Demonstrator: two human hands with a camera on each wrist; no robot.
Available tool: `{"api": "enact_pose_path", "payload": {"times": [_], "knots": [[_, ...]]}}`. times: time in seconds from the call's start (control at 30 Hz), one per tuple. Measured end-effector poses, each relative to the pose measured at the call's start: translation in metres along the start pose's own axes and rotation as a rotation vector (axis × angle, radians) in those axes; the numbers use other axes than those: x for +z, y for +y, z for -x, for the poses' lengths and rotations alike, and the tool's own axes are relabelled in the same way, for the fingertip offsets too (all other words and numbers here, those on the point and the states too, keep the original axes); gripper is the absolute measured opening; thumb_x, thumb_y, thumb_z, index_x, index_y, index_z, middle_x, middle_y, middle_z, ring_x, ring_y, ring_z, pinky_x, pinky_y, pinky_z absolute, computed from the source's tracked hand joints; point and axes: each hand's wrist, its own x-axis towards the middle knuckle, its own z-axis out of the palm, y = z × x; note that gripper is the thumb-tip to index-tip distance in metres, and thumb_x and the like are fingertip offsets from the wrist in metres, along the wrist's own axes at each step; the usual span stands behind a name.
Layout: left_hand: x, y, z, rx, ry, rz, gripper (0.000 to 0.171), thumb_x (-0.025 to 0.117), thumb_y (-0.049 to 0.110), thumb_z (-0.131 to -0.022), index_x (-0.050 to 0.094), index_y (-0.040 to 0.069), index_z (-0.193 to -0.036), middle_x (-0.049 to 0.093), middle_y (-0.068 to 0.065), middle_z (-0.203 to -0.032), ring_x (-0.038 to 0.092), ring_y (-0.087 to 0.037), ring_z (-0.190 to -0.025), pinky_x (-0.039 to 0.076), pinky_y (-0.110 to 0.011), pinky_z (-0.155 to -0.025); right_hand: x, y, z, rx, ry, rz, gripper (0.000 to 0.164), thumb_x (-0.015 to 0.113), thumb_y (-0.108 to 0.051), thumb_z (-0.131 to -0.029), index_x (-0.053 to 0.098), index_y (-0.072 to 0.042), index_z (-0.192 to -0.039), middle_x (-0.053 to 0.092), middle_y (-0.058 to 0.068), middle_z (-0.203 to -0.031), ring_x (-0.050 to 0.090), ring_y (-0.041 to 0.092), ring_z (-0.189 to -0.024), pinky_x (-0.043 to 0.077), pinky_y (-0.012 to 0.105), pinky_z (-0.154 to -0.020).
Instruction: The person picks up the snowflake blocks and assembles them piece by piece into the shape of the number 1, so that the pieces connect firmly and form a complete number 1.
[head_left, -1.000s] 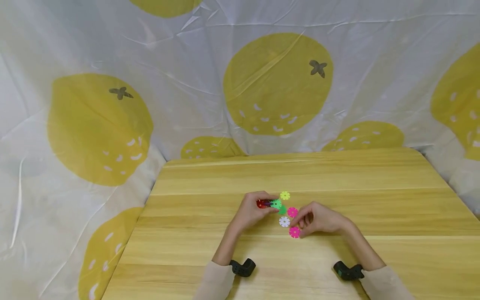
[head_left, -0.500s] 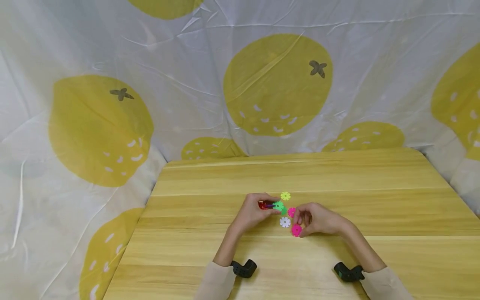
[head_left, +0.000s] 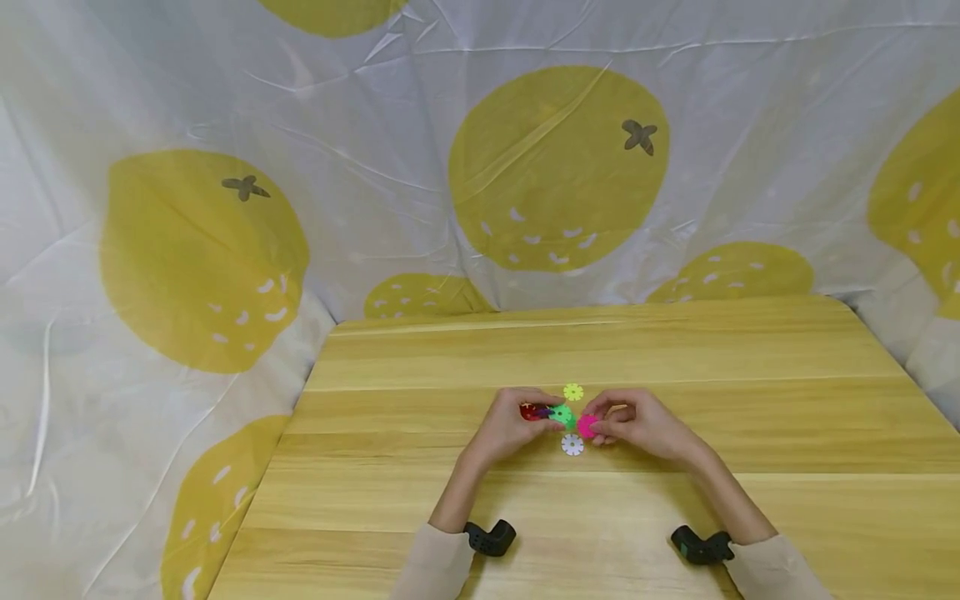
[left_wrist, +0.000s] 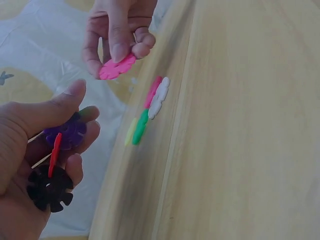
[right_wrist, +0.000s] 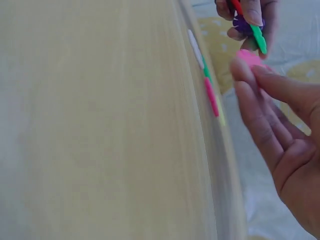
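Note:
My left hand (head_left: 506, 427) grips a joined chain of notched plastic snowflake discs above the table. In the left wrist view a black disc (left_wrist: 49, 192), a red disc (left_wrist: 54, 156) and a purple disc (left_wrist: 72, 135) show in it; a green disc (right_wrist: 258, 39) sits at its end in the right wrist view. Thumb and fingers of my right hand (head_left: 648, 427) pinch a pink disc (left_wrist: 117, 67) close to that green end, apart from it. Loose on the table below lie a white disc (head_left: 572, 445), a yellow disc (head_left: 573, 392), a green disc (left_wrist: 140, 127) and another pink disc (right_wrist: 211, 96).
The wooden table (head_left: 375, 467) has its far edge against a hanging lemon-print cloth (head_left: 360, 167). Black wrist cameras, one at the left sleeve (head_left: 491, 538) and one at the right sleeve (head_left: 701, 545), sit low over the table.
My right hand has lifted the near pink disc off the table and carried it away from me toward the chain. The left hand has shifted only slightly to the right.

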Motion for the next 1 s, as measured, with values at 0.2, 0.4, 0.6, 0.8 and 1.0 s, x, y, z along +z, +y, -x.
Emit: {"api": "enact_pose_path", "payload": {"times": [0.2,0.4,0.6,0.8,1.0], "knots": [[-0.001,0.002,0.000,-0.036,0.018,0.000,0.029,0.087,0.014,-0.084,0.082,0.011,-0.112,0.079,-0.006,-0.115,0.072,-0.016,-0.111,0.057,-0.021,-0.088,0.001,-0.001,0.000,-0.056,0.154,0.083,0.022,0.068,-0.004,-0.099,0.069,0.001,-0.120,0.075,0.022,-0.103,0.076,0.017,-0.089,0.063,0.032,-0.078],[-0.002,0.002,0.000,-0.048,0.018,0.018,0.027,0.087,0.014,-0.084,0.082,0.011,-0.111,0.080,-0.007,-0.114,0.072,-0.016,-0.103,0.054,-0.018,-0.076,0.005,-0.002,-0.003,-0.082,0.191,0.084,0.023,0.072,-0.005,-0.096,0.071,0.002,-0.119,0.076,0.022,-0.102,0.077,0.014,-0.087,0.062,0.027,-0.076],[-0.001,0.002,0.000,-0.051,0.021,0.028,0.027,0.087,0.014,-0.084,0.082,0.012,-0.110,0.080,-0.007,-0.114,0.068,-0.008,-0.093,0.051,-0.016,-0.069,0.008,-0.003,-0.005,-0.092,0.220,0.086,0.021,0.073,-0.005,-0.095,0.072,0.001,-0.116,0.077,0.021,-0.099,0.078,0.016,-0.084,0.063,0.029,-0.074],[-0.001,0.003,0.000,-0.047,0.018,0.031,0.026,0.087,0.015,-0.085,0.082,0.012,-0.110,0.080,-0.007,-0.113,0.061,-0.004,-0.083,0.047,-0.016,-0.064,0.012,-0.002,-0.006,-0.113,0.239,0.087,0.020,0.074,-0.005,-0.095,0.069,0.000,-0.113,0.077,0.020,-0.096,0.077,0.018,-0.083,0.064,0.034,-0.073],[-0.002,0.002,0.000,-0.052,0.010,0.037,0.026,0.086,0.020,-0.085,0.082,0.013,-0.110,0.080,-0.006,-0.111,0.053,-0.003,-0.075,0.043,-0.015,-0.060,0.016,-0.002,-0.006,-0.106,0.263,0.127,0.022,0.077,-0.011,-0.094,0.075,-0.007,-0.115,0.079,0.013,-0.100,0.077,0.014,-0.085,0.063,0.029,-0.076]]}}
